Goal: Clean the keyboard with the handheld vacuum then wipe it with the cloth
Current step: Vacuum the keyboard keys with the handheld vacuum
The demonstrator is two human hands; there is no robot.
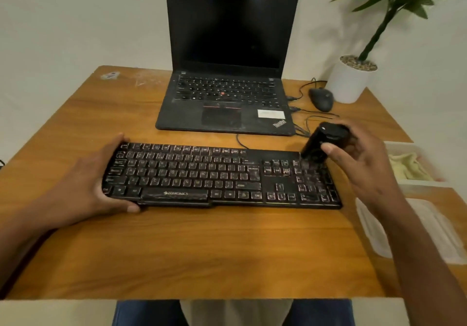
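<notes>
A black keyboard point(222, 176) lies flat across the middle of the wooden table point(202, 250), its long side running from 9 to 3 o'clock. The left hand point(88, 184) grips its 9 o'clock end — fingers curled over the far edge, thumb hooked under the near edge. The keys look dusty, with pale smears across the letter rows.

The right hand point(364, 164) holds a small black vacuum point(321, 143) over the keyboard's 3 o'clock end, fingers wrapped round the body and the thumb pressed on its near side. The vacuum tilts, its lower end down at the top of the number pad; whether it touches the keys cannot be told.

At 12 o'clock from the keyboard stands an open laptop point(227, 78) with a dark screen. A mouse point(321, 99) lies at 2 o'clock, just beside a white pot point(350, 83) holding a green plant point(389, 7); thin cables run between the mouse, laptop and keyboard.

At 3 o'clock, past the right hand, a white tray point(414, 183) holds a pale yellow cloth point(406, 167). A second, clear tray point(374, 234) sits at 4 o'clock by the table's edge, partly hidden by the right forearm.
</notes>
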